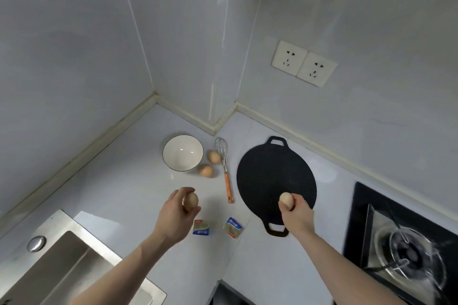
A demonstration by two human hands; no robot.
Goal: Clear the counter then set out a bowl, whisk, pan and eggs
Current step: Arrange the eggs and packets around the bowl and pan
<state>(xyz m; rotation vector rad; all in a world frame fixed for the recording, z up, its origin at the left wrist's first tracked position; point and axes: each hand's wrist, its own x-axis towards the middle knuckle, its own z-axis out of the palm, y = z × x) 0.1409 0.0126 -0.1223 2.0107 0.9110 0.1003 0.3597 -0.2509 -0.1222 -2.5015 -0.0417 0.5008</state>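
Observation:
A white bowl point(183, 152) with a dark rim stands near the counter's back corner. Two brown eggs point(214, 157) point(206, 171) lie right of it. A wire whisk point(224, 164) with an orange handle lies beside them. The flat black pan point(270, 176) with two loop handles sits to the right. My left hand point(177, 215) holds a brown egg point(191, 201) above the counter, in front of the bowl. My right hand point(296, 214) grips a pale egg point(285, 198) over the pan's near edge.
Two small wrapped butter packets point(201, 228) point(233, 227) lie on the white counter point(128, 181) between my arms. A steel sink point(62, 262) is at the lower left. A gas stove burner point(406, 252) is at the lower right. Wall sockets point(303, 63) sit above the pan.

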